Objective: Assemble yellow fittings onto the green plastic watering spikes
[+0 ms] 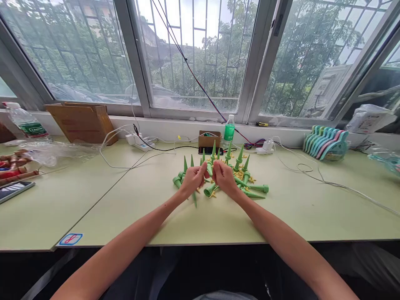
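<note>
In front of me, above the table, my left hand [194,180] is closed on a green plastic plant watering spike [209,169], its thumb along the side. My right hand [224,176] meets it from the other side, fingers pinched together at the spike's edge; what these fingertips hold is hidden. Around both hands are several more green spikes, some upright on their caps like the green cone [239,158], others lying down like the capped spike [258,188]. Small yellow plastic pieces [240,176] lie scattered among them, partly covered by my right hand.
Behind the spikes stand a small cardboard box [210,138], a phone [210,151] and a green-labelled bottle [229,128]. White cables [321,177] cross the table at right, near pastel hangers [326,143]. A larger carton [81,123] and plastic bag [59,153] are at left.
</note>
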`<state>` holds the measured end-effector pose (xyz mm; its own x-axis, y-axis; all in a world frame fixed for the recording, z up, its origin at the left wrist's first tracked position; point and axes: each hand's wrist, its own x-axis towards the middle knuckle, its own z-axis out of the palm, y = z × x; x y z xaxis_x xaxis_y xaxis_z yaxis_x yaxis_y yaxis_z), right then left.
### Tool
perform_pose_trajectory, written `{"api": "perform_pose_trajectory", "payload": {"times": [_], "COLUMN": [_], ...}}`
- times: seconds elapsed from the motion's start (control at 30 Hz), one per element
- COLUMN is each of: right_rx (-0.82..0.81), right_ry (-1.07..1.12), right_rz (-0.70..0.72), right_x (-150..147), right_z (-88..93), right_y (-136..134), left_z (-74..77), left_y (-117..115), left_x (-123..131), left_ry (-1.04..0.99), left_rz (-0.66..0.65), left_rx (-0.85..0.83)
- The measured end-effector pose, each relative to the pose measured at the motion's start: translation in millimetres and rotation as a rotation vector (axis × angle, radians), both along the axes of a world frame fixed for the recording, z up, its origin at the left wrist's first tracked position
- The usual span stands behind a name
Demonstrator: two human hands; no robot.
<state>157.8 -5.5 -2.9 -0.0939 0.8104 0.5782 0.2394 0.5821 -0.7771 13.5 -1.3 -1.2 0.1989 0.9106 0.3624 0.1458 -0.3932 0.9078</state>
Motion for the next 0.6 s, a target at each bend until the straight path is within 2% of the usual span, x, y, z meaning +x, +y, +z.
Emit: {"api": "perform_pose_trajectory", "payload": {"times": [0.3, 0.6], "right_rx": [0.008, 0.002], "right_ry": [0.057, 0.057], "right_rz": [0.040, 0.053], "right_x": [-2.0, -2.1], "right_z": [-1.8, -2.4], "right_y": [-0.1, 0.7], "left_z": [3.0, 3.4], "left_y": [-1.0, 0.3], "left_x": [-3.3, -5.7], "left_ry": [0.001, 0.024], "left_rz": [-0.114, -0.136], "left_rx": [-0.050, -0.003]}}
